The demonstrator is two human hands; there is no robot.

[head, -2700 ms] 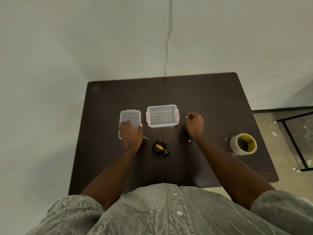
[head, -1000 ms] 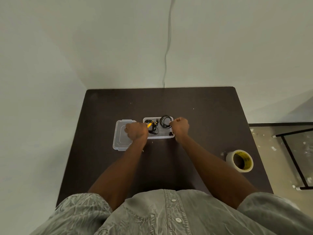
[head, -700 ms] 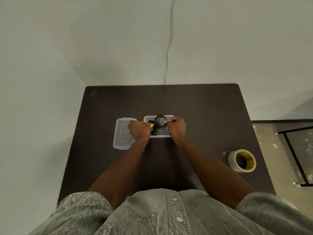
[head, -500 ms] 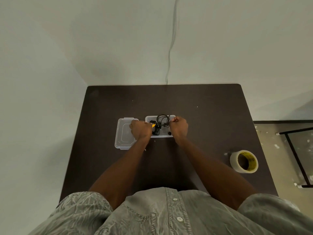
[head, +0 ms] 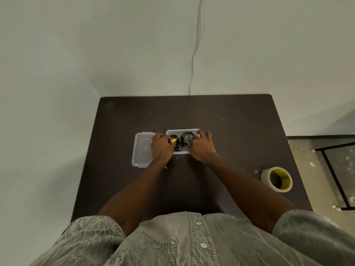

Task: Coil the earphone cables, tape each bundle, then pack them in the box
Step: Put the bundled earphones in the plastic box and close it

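Both coiled bundles lie in the box; left hand pinches the yellow-taped one, right hand rests loosely spread on the box's edge.

Dark brown rectangular table set into pale wall corner; thin grey cable down wall; black metal frame on speckled floor, right.

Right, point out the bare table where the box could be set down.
Free: the far strip between the box and the wall; the stretch between the right hand and the tape roll; the left edge beyond the lid. Crowded: the middle, where lid, left hand, box and right hand sit side by side.
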